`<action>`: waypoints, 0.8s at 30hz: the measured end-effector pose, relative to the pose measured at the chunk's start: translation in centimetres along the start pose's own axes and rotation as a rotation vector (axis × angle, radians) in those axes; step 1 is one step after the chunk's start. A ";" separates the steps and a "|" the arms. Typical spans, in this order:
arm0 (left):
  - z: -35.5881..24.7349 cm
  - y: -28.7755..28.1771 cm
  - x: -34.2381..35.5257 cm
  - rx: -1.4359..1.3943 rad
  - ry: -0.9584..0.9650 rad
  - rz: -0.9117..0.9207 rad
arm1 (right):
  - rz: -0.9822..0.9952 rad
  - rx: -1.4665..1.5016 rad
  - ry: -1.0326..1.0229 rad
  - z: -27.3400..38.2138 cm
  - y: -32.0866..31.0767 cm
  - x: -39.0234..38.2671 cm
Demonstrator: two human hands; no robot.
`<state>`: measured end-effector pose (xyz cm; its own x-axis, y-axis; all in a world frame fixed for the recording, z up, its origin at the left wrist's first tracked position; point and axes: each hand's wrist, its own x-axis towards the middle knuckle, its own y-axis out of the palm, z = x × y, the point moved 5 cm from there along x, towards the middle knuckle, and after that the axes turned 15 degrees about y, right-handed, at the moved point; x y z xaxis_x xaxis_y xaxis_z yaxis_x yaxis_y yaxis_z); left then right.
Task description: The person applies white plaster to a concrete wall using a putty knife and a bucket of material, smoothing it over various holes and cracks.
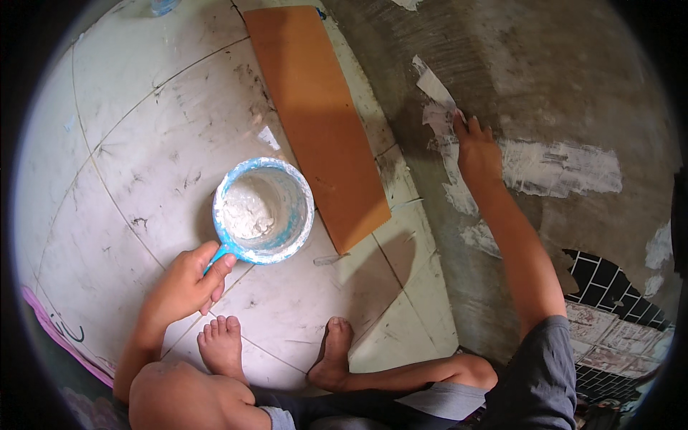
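My left hand (190,279) is closed around the handle of a blue dipper (290,208), holding it over the tiled floor. Thick white putty (244,215) lies in the dipper and is smeared over its rim and inner wall. At the right, my right hand (476,147) grips a flat scraper (435,86) against the brown-grey wall (573,86). The scraper's pale blade points up and left; its grip end is hidden in my fingers. Around that hand, white putty streaks (566,165) cover part of the wall, including a broad horizontal band.
A long orange-brown board (322,122) lies on the floor alongside the wall. A small white scrap (268,137) is beside it. Black-and-white brick-patterned covering (609,283) with torn edges shows low on the right. My bare feet (222,347) rest on the smudged tiles below the dipper.
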<state>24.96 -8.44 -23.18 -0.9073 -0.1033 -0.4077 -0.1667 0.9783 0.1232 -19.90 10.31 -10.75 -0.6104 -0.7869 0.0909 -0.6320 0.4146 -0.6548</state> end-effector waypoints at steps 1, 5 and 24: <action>0.2 0.0 0.0 -0.010 -0.011 -0.009 | 0.059 0.007 -0.011 -0.1 -0.3 -0.7; 0.6 0.1 0.1 0.010 0.002 0.004 | 0.120 0.059 -0.060 0.1 -2.0 -3.0; 0.4 0.5 0.4 -0.009 0.014 0.010 | 0.332 0.465 0.181 3.7 0.7 -5.9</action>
<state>24.63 -7.91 -23.61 -0.9141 -0.0959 -0.3939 -0.1609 0.9776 0.1355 -14.95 13.59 -14.55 -0.8367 -0.5425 -0.0752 -0.1430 0.3489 -0.9262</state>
